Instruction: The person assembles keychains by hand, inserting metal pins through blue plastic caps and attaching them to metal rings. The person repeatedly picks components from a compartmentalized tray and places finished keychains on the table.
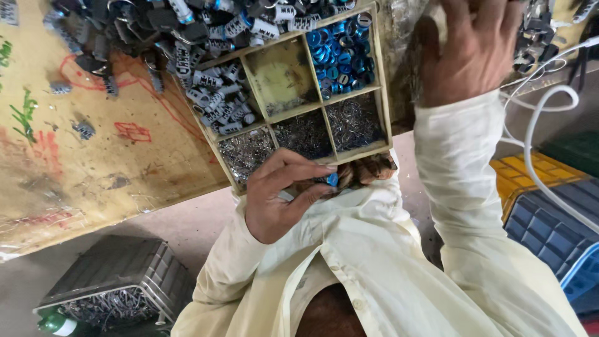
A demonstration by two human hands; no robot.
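Observation:
My left hand point(281, 190) is close to my chest, just below the table edge, and pinches a small blue ring point(332, 180) between thumb and fingertips. Right above it sits a wooden divided tray point(382, 81). One compartment holds blue rings point(340, 53), another grey clip parts point(218, 103), one is bare point(281, 75), and the three nearest hold fine metal bits point(352, 122). My right hand point(474, 50) lies palm down on the table to the right of the tray, fingers spread, nothing seen in it. Its fingertips run out of the frame.
A heap of grey and black clip parts point(156, 28) covers the far side of the yellowish table point(93, 143). On the floor are a grey crate of metal bits point(112, 284), a green bottle point(56, 324), a yellow crate point(530, 175), a blue crate point(555, 231) and white cables point(536, 125).

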